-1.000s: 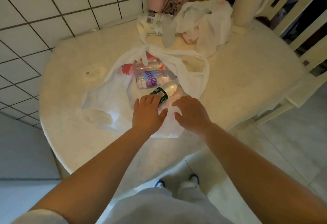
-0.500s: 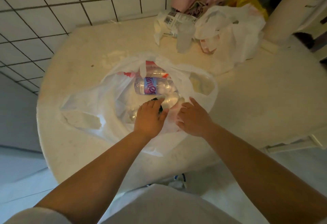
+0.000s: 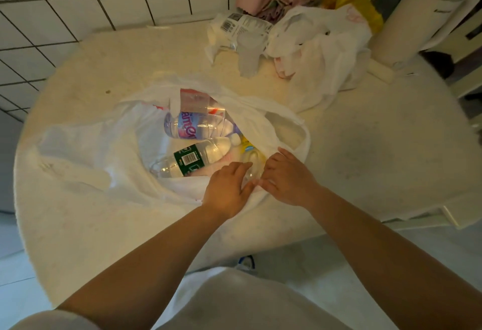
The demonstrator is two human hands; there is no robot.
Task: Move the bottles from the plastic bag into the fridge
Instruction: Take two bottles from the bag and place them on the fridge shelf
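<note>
Left hand: the left hand (image 3: 227, 191) lay at the near rim of the plastic bag (image 3: 125, 142), fingers fairly straight and reaching toward a clear bottle with a yellow label (image 3: 251, 157); they seemed to touch it, not to curl round it.
Right hand: the right hand (image 3: 288, 179) sat just beside the left, fingertips meeting it over the bag's edge — whether it pinched the plastic or only pressed on it could not be told.
What changed: half a second before, the left hand had covered the green-labelled bottle (image 3: 190, 160); it had since slid toward the right hand, so that bottle lay fully exposed, and the mouth of the bag had been spread wider.
Bottles: four could be made out, all lying on their sides inside the bag — the green-labelled one nearest, a pink-and-purple-labelled bottle (image 3: 194, 127) behind it, a red-and-white-labelled bottle (image 3: 198, 102) at the far side, the yellow one under the fingers.
Table: the bag rested on a pale round table (image 3: 378, 147), with a second crumpled bag (image 3: 323, 50) well apart at the back.
Meaning for the task: none had left the bag; the opening looked ready for a first lift. No fridge was in view.
</note>
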